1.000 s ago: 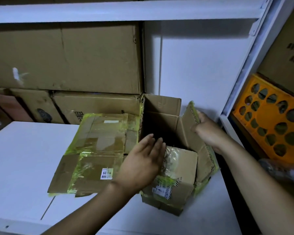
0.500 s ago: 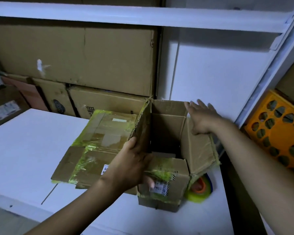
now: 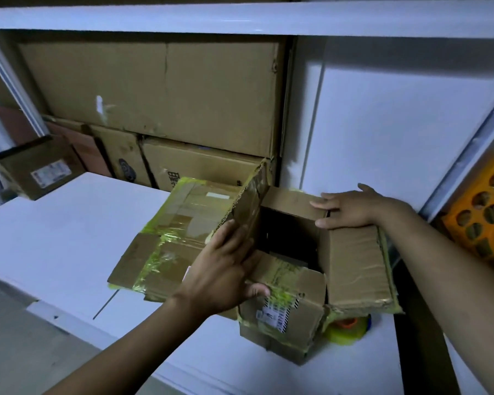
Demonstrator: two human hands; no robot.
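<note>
An open cardboard box (image 3: 285, 323) with yellow-green tape and a barcode label stands on the white shelf (image 3: 54, 223). Its inside is dark. My left hand (image 3: 226, 269) holds the left flap (image 3: 251, 206), fingers laid up along it and thumb at the near flap, and the flap stands nearly upright. My right hand (image 3: 351, 206) lies flat with straight fingers on the far flap (image 3: 291, 199), pressing it down. The right flap (image 3: 357, 266) hangs outward.
A flattened taped box (image 3: 177, 229) lies left of the open one. Stacked cartons (image 3: 160, 95) fill the shelf's back, with a small labelled box (image 3: 37, 166) at far left. A yellow tape roll (image 3: 348, 329) sits by the box's right side. An orange crate (image 3: 479, 218) stands at right.
My left hand moved from over the near flap to the left flap. My right hand left the right flap and went flat onto the far flap. The tape roll came into sight.
</note>
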